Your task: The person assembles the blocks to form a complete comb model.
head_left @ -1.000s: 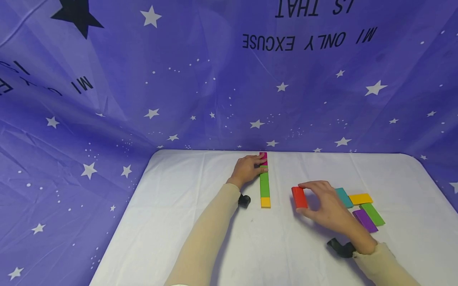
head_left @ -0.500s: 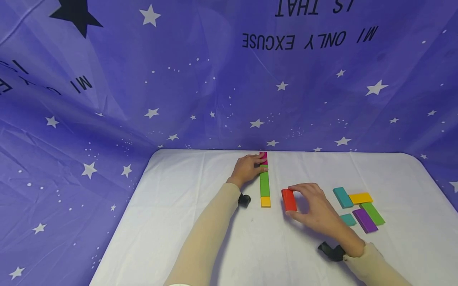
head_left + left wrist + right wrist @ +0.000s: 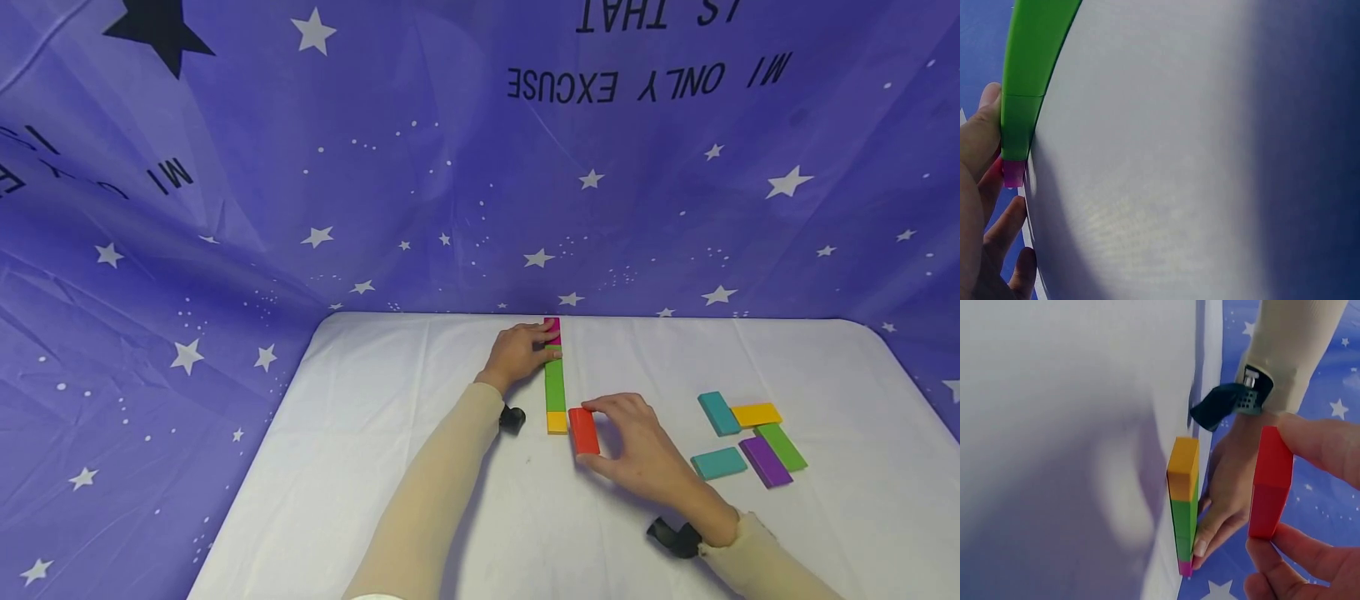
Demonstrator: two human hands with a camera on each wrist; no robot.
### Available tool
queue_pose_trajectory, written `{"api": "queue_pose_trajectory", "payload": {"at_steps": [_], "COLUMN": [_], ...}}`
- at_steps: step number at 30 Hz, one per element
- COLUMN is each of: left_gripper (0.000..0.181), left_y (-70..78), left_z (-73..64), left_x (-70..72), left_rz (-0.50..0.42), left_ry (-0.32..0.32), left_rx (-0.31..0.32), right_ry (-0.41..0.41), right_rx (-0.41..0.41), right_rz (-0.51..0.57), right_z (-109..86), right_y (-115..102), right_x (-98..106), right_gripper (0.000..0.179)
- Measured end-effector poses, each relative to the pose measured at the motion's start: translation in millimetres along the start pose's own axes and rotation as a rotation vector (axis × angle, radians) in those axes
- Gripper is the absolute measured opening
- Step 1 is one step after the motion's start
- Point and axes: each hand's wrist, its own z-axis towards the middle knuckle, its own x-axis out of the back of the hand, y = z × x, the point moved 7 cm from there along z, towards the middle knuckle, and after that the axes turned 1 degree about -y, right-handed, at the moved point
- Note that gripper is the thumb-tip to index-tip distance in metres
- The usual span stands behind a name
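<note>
So the big change over the last second: the right hand (image 3: 641,450) has slid over toward the left, carrying the red block (image 3: 583,432) away from the loose pieces, and that block is now just beside the near end of the row (image 3: 555,387). Thumb and fingertips are pinching it by its two ends. Can't tell if its underside touches the bench (image 3: 390,392). There's a sliver of a gap to the yellow end block (image 3: 557,423), so I'd call the red one close to the row but not part of it.

Left hand (image 3: 516,354) hasn't budged: fingers fairly straight, resting against the far end by the pink block (image 3: 1014,175) and the green section (image 3: 1038,56). Looks more like steadying than gripping to me. Row's still straight too.

With the right hand out of the way, the near teal block (image 3: 718,464) shows completely, next to the purple block (image 3: 765,462).

Text-wise, the starry cloth (image 3: 450,167) has upside-down black print; I can make out "ONLY EXCUSE" and "THAT". More letters at far left get lost in the folds. No brand or label I can read on any block.
</note>
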Motion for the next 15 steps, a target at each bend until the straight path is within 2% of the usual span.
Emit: {"api": "queue_pose_trajectory", "payload": {"at_steps": [8, 15], "left_gripper": [0.049, 0.049], "left_y": [0.1, 0.9], "left_z": [-0.2, -0.6], "left_x": [-0.3, 0.2], "left_rz": [0.008, -0.001], "left_ry": [-0.006, 0.001], "left_rx": [0.011, -0.004], "right_ry": [0.043, 0.005], "right_rx": [0.065, -0.003], "right_rz": [-0.002, -0.002], "right_z": [-1.6, -5.1], "right_y": [-11.7, -14.6], "right_x": [-6.8, -16.2], "right_gripper": [0.064, 0.065]}}
